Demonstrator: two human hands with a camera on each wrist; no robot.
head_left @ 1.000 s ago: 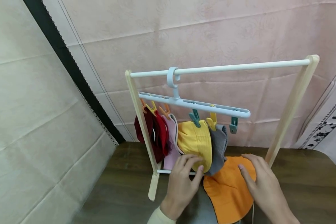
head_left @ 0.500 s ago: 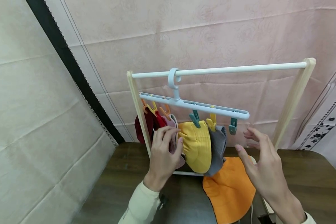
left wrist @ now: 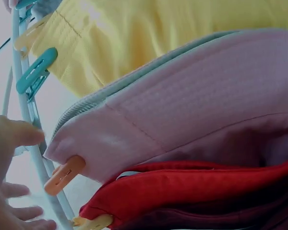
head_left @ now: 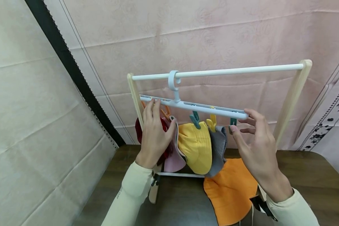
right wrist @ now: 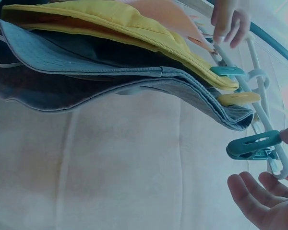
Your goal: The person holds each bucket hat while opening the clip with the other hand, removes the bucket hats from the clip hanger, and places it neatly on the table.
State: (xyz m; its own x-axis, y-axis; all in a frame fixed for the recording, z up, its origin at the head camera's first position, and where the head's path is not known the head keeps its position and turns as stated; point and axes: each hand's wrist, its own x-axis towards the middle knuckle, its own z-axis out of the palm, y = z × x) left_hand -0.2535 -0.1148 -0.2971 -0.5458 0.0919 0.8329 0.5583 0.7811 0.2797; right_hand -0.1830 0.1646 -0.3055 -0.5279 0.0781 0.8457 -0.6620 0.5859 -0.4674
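A light blue clip hanger hangs by its hook from the rack. Clipped to it are a yellow bucket hat, a grey hat, a pink hat and, farther left, a red hat. My left hand is raised at the hanger's left part, fingers extended upward at the bar and partly hiding the clips there. At the right end, my right hand has its thumb at the vacant teal clip, with the other fingers apart around the hanger's end.
A wooden rack with a white top bar stands on the brown table. An orange hat with a cord lies at the front, below the grey hat. Pink fabric covers the wall behind.
Both hands have risen: the left from beside the yellow hat up and left to the hanger bar, the right from over the orange hat up to the end clip.
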